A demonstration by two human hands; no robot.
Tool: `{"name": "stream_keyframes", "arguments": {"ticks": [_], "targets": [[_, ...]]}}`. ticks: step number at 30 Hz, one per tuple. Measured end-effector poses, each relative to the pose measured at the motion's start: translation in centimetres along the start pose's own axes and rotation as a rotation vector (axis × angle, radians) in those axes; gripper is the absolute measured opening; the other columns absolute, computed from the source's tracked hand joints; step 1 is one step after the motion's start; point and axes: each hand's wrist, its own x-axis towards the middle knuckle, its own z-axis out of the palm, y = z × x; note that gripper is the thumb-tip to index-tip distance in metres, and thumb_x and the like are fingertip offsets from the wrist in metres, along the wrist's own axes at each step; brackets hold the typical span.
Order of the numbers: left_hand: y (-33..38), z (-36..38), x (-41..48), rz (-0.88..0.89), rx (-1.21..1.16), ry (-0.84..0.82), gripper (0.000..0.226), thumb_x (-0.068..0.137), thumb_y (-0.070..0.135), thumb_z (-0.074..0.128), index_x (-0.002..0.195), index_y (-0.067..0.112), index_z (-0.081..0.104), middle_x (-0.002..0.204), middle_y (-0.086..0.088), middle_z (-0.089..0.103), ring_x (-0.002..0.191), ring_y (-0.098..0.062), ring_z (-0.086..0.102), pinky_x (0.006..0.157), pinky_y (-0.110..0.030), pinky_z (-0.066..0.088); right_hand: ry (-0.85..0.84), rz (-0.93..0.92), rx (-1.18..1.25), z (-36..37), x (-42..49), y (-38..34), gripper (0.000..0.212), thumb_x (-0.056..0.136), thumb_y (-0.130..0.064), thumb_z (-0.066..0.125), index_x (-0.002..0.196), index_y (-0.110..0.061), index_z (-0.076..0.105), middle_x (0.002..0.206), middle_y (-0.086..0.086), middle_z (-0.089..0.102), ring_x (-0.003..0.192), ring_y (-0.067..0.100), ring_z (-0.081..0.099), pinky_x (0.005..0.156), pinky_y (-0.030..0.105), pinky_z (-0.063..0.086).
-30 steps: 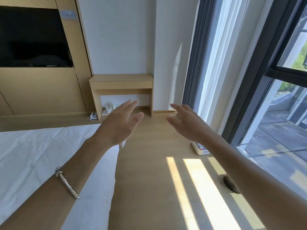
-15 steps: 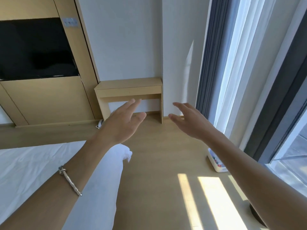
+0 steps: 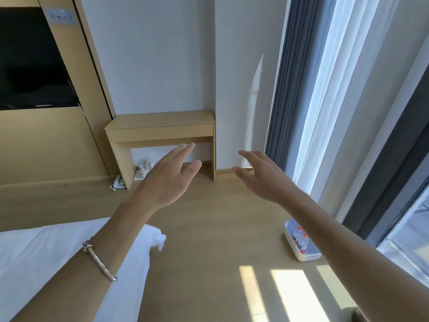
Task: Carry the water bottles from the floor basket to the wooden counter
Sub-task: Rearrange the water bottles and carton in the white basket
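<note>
**Both hands empty, bottles not yet lifted**

My left hand (image 3: 167, 180) and right hand (image 3: 263, 178) are held out in front of me in the air, fingers straight and loosely spread, touching nothing. A thin metal bracelet (image 3: 99, 263) sits on my left wrist.

The water bottles (image 3: 299, 237) stand in the white basket (image 3: 308, 257) at the right edge of the floor (image 3: 209, 252), close under the window and partly hidden by my right forearm. The wooden counter (image 3: 160, 122) stands against the far wall with nothing on its top. I judge that no bottle has made the trip yet.

The bottles look like clear, smooth plastic cylinders with red caps and bright labels. The basket is a low, rounded, hard plastic box. The counter is pale, flat-fronted wood with square edges, and the floor is of similar smooth boards with bright bars of sun across it.

What could go wrong:
- Smooth round bottles can slide out of my grip if I grab several at once.
- They stand close together, so pulling one out may tip its neighbour.
- The soft white bed (image 3: 34, 259) has a corner jutting toward my path, so I could brush it while carrying.
- A phone (image 3: 118, 182) lies on the floor by the counter's left leg, where my foot could catch it.
- A bottle set too near the counter's front edge could roll off.
</note>
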Motion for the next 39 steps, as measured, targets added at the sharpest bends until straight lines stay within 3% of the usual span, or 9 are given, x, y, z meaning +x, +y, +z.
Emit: {"name": "stream_keyframes", "arguments": {"ticks": [5,9,17,22,32,37,39], "targets": [[-2.6,1.2,10.6,0.021,-0.052,-0.058,0.059,0.095,0.058,0.028,0.15,0.039,0.017,0.159,0.017,0.012,0.144,-0.011,0.024,0.117,-0.04,0.022,0.029,0.089,-0.011,0.3,8.8,3.1,0.057,0.096,-0.049,0.042,0.147,-0.025,0.031,0.148,-0.002,0.034,0.12,0.017,0.051,0.102,0.039,0.041],[-4.0,3.4,19.2,0.088,-0.088,-0.096,0.058,0.097,0.053,0.029,0.151,0.035,0.019,0.16,0.014,0.014,0.146,-0.006,0.013,0.118,-0.036,0.017,0.056,0.163,-0.019,1.0,14.9,6.4,0.056,0.097,-0.048,0.042,0.147,-0.025,0.032,0.149,-0.003,0.034,0.127,0.015,0.045,0.104,0.035,0.039],[-3.1,10.8,32.5,0.208,-0.067,-0.254,0.058,0.098,0.052,0.03,0.151,0.034,0.019,0.159,0.014,0.014,0.146,-0.006,0.016,0.118,-0.037,0.021,0.108,0.326,-0.001,1.1,23.4,15.0,0.055,0.097,-0.049,0.04,0.146,-0.027,0.032,0.148,-0.004,0.033,0.125,0.016,0.048,0.098,0.032,0.041],[-1.7,16.1,41.2,0.281,-0.055,-0.297,0.057,0.099,0.049,0.03,0.152,0.031,0.018,0.159,0.014,0.016,0.145,-0.003,0.012,0.115,-0.028,0.015,0.163,0.358,0.021,1.1,29.7,22.4,0.054,0.098,-0.047,0.041,0.146,-0.026,0.032,0.146,-0.005,0.035,0.124,0.014,0.046,0.088,0.023,0.034],[1.9,25.5,60.6,0.275,-0.034,-0.379,0.056,0.098,0.053,0.03,0.15,0.037,0.019,0.159,0.015,0.016,0.145,-0.004,0.014,0.115,-0.035,0.02,0.211,0.443,0.087,-2.9,43.8,37.5,0.056,0.097,-0.046,0.043,0.147,-0.024,0.032,0.151,-0.002,0.032,0.131,0.015,0.042,0.098,0.027,0.034],[3.4,31.2,68.0,0.31,-0.053,-0.467,0.055,0.097,0.051,0.031,0.15,0.037,0.02,0.158,0.017,0.017,0.143,-0.002,0.018,0.112,-0.031,0.02,0.195,0.549,0.099,-2.7,47.7,43.6,0.054,0.097,-0.047,0.041,0.147,-0.026,0.032,0.148,-0.004,0.033,0.111,0.02,0.058,0.083,0.026,0.04],[4.0,34.0,70.9,0.341,-0.068,-0.529,0.056,0.098,0.052,0.031,0.15,0.037,0.02,0.158,0.018,0.016,0.144,-0.002,0.016,0.113,-0.03,0.019,0.207,0.609,0.098,-2.2,48.7,46.6,0.054,0.097,-0.047,0.041,0.147,-0.026,0.032,0.149,-0.003,0.033,0.118,0.016,0.052,0.088,0.025,0.037]]}}
